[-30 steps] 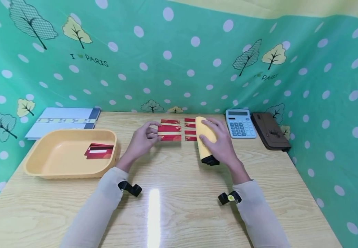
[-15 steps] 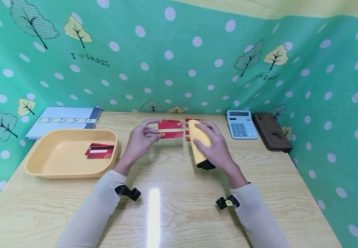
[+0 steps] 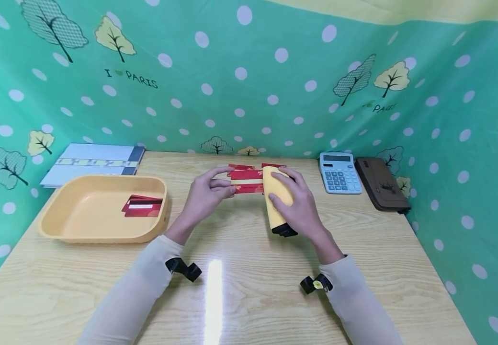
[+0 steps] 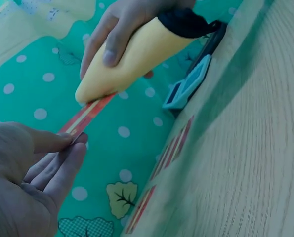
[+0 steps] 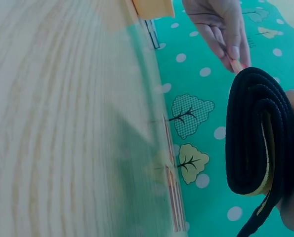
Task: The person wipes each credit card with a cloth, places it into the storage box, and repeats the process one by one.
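My left hand (image 3: 208, 195) pinches the edge of a red card (image 3: 247, 175) with a pale stripe across it, held up above the table. My right hand (image 3: 297, 203) grips a thick folded yellow cloth (image 3: 276, 203) with a black edge. In the left wrist view the cloth's lower end (image 4: 87, 93) overlaps the card's far end, and the thumb lies along the cloth. The right wrist view shows the cloth's black layered end (image 5: 250, 133). Behind the hands, more red cards (image 4: 174, 148) lie in two groups on the table, partly hidden in the head view.
At left stands a yellow plastic bin (image 3: 102, 235) with a few red cards (image 3: 143, 211) inside, and a pale blue folder (image 3: 98, 153) lies behind it. A blue calculator (image 3: 339, 175) and a brown zip case (image 3: 380, 184) lie at the back right, before the green curtain (image 3: 214, 57).
The cloth in my right hand has moved left, and the card in my left hand has come right, closing the gap. The card's right end now meets the cloth.
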`<state>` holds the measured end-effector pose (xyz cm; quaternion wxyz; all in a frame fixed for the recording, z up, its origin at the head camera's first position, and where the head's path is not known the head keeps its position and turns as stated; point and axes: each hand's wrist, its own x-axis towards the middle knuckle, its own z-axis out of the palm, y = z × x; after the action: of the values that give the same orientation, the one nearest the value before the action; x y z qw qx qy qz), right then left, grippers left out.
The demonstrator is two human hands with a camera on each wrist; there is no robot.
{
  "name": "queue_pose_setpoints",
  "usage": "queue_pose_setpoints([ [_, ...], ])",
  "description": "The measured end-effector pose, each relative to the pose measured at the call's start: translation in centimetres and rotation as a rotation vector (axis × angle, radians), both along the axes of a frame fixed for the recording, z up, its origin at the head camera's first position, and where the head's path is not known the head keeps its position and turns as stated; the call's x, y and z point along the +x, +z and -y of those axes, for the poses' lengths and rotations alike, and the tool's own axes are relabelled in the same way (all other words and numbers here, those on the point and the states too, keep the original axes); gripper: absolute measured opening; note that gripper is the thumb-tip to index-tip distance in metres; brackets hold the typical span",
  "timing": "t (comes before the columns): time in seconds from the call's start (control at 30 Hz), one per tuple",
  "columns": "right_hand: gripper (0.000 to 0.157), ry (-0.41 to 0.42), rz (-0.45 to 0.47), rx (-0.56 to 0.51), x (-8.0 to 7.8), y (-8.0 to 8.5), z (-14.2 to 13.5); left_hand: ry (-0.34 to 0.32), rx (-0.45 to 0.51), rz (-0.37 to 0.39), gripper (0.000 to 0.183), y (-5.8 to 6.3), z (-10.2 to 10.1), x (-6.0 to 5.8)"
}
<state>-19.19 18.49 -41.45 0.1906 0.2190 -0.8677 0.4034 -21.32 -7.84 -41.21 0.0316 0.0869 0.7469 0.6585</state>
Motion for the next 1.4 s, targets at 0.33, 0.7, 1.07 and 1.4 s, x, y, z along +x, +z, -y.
queue_pose_setpoints([
  [0.33, 0.051, 0.002, -0.002, -0.005, 0.3, -0.1, 0.6, -0.047, 0.115, 0.011, 0.048, 0.0, -1.1, 0.4],
  [0.7, 0.053, 0.049, 0.009, 0.026, 1.5, 0.1, 2.1, -0.076, 0.139, 0.025, 0.047, 0.1, -1.8, 0.8],
  [1.07, 0.054, 0.074, -0.012, 0.05, 2.1, 0.3, 2.7, -0.088, 0.171, 0.029, 0.044, 0.2, -2.3, 1.2],
  [1.4, 0.054, 0.091, -0.057, 0.084, 2.2, 0.2, 3.0, -0.11, 0.177, 0.018, 0.046, 0.1, -2.3, 1.2],
])
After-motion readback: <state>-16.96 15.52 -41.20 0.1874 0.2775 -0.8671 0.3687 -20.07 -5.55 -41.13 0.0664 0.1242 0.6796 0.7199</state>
